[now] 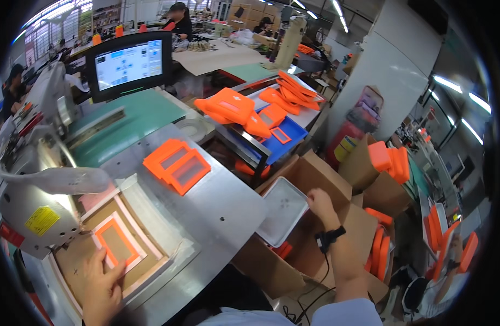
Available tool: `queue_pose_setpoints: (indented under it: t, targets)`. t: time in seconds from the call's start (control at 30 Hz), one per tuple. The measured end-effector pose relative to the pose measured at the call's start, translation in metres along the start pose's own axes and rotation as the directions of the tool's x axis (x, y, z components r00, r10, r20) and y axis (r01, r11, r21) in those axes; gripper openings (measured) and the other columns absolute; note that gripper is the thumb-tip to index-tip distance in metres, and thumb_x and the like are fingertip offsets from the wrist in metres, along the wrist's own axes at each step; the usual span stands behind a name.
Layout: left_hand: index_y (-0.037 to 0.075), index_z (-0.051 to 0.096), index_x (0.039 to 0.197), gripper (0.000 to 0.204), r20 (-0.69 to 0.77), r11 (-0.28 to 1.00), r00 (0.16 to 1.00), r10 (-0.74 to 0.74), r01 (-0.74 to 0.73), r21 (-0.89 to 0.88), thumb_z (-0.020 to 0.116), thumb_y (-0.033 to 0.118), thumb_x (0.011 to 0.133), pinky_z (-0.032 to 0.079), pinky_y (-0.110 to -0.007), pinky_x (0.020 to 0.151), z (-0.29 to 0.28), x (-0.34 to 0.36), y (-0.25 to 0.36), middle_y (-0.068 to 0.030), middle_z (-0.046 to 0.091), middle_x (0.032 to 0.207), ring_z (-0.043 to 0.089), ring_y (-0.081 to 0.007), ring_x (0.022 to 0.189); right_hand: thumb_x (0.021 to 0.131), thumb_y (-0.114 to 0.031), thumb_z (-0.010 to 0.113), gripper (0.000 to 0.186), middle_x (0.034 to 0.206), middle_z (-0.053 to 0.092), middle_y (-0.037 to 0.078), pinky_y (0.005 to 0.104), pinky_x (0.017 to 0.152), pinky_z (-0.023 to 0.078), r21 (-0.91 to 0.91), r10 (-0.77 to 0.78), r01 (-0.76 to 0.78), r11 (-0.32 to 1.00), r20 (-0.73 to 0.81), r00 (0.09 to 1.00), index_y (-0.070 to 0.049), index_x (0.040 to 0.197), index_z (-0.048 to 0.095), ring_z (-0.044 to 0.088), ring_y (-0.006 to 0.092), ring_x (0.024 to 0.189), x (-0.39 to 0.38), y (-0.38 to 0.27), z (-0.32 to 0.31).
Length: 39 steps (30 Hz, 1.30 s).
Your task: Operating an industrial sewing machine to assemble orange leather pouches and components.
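Note:
My left hand (100, 285) rests flat on the sewing template (152, 239) at the near left, fingertips at the lower corner of an orange frame piece (116, 242) set in the template's window. My right hand (321, 202) reaches out to the right and touches the edge of a pale grey tray (280, 209) fixed at the table's right side; it holds nothing that I can see. A small stack of orange frame pieces (177, 164) lies on the metal table (222, 201) between the hands. The white sewing machine head (35, 201) stands just left of the template.
A monitor (129, 64) stands at the back of the green table. Orange fabric pieces (231, 106) and a blue tray (288, 138) sit on a rack to the right. Open cardboard boxes (337, 223) with orange parts stand below my right arm. Other people work far behind.

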<state>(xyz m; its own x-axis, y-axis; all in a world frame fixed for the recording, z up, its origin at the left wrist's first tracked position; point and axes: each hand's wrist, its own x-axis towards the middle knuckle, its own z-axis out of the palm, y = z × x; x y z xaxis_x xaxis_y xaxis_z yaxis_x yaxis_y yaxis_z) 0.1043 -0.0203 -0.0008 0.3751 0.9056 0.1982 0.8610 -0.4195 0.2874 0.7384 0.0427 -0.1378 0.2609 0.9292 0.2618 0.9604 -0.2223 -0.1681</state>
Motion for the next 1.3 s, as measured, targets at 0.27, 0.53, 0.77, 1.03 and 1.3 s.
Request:
queue_pose_setpoints:
  t: [0.27,0.53,0.77,1.03,1.3]
  targets:
    - [-0.004,0.063,0.117,0.027,0.057,0.991,0.995,-0.084,0.089,-0.099,0.055,0.002,0.091,0.046,-0.04,0.094,-0.041,-0.005,0.017,-0.0255,0.063,0.114,0.06,-0.0398,0.106,0.082,-0.044,0.069,0.044,0.091,0.07,0.023,0.0477,0.081,0.052,0.158,0.385,-0.458,0.875,0.346,0.856,-0.001,0.086,0.071,0.067,0.0402,0.092,-0.073,0.005,0.122]
    - [-0.004,0.06,0.122,0.035,0.061,0.978,0.99,-0.13,0.138,-0.154,0.05,-0.007,0.09,0.046,-0.037,0.093,-0.061,-0.018,0.04,-0.0238,0.064,0.118,0.06,-0.038,0.109,0.091,-0.035,0.061,0.038,0.073,0.068,0.014,0.0356,0.054,0.049,0.554,0.418,-0.616,0.559,0.453,0.787,0.001,0.082,0.068,0.061,0.0241,0.053,-0.079,0.02,0.112]
    - [-0.003,0.063,0.12,0.033,0.006,0.957,0.991,-0.135,0.131,-0.259,0.053,-0.007,0.089,0.047,-0.037,0.092,-0.046,-0.013,0.062,-0.0211,0.067,0.114,0.063,-0.0354,0.107,0.092,-0.017,0.062,0.021,0.082,0.066,0.011,0.0253,0.055,0.046,0.414,-0.551,-0.537,-0.735,0.095,0.829,0.004,0.093,0.064,0.061,0.017,0.066,-0.086,0.023,0.052]
    - [0.002,0.051,0.137,0.054,-0.145,0.976,0.978,0.15,-0.17,-0.135,0.064,0.001,0.085,0.042,-0.046,0.103,-0.037,0.007,0.114,-0.0206,0.052,0.138,0.05,-0.0387,0.127,0.094,-0.029,0.064,0.029,0.074,0.055,-0.004,0.0235,0.052,0.04,0.684,-0.695,-0.7,-0.202,0.404,0.595,-0.001,0.084,0.062,0.05,0.0064,0.063,-0.083,-0.074,-0.078]
    - [0.007,0.061,0.118,0.039,-0.122,0.901,0.893,0.433,-0.434,0.015,0.062,0.003,0.079,0.048,-0.047,0.093,-0.06,-0.014,0.147,-0.0121,0.066,0.114,0.06,-0.0327,0.111,0.1,-0.03,0.057,0.037,0.063,0.044,-0.003,0.0259,0.053,0.037,0.805,-0.794,0.064,0.589,0.592,-0.141,0.001,0.081,0.058,0.041,0.0065,0.06,-0.028,-0.224,-0.101]
